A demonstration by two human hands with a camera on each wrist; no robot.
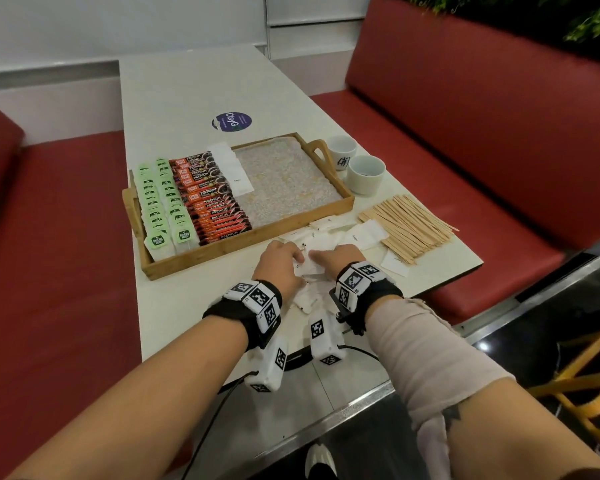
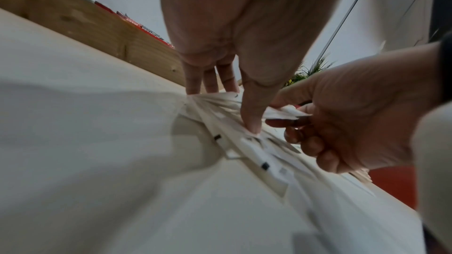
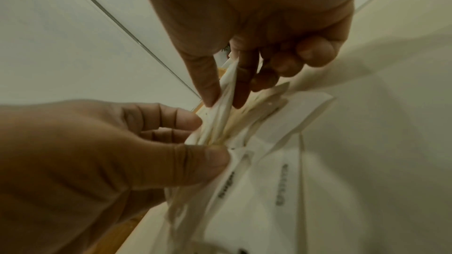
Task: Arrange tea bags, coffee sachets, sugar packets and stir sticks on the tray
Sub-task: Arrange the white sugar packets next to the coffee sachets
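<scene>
A wooden tray (image 1: 243,252) holds rows of green tea bags (image 1: 160,199), red and black coffee sachets (image 1: 212,199) and a few white sugar packets (image 1: 234,171); its right half is bare. Loose sugar packets (image 1: 366,233) lie in a heap on the table in front of the tray. Both hands are down on that heap. My left hand (image 1: 297,258) (image 2: 229,111) (image 3: 208,138) pinches a bunch of packets (image 3: 220,123) between thumb and fingers. My right hand (image 1: 317,259) (image 3: 225,101) pinches a packet edge (image 3: 227,84) between thumb and forefinger. Wooden stir sticks (image 1: 409,223) lie to the right.
Two white cups (image 1: 365,174) (image 1: 341,150) stand beside the tray's right handle. The table's right edge (image 1: 465,271) runs close behind the sticks. Red benches (image 1: 465,133) flank the table. A round blue sticker (image 1: 231,121) lies beyond the tray.
</scene>
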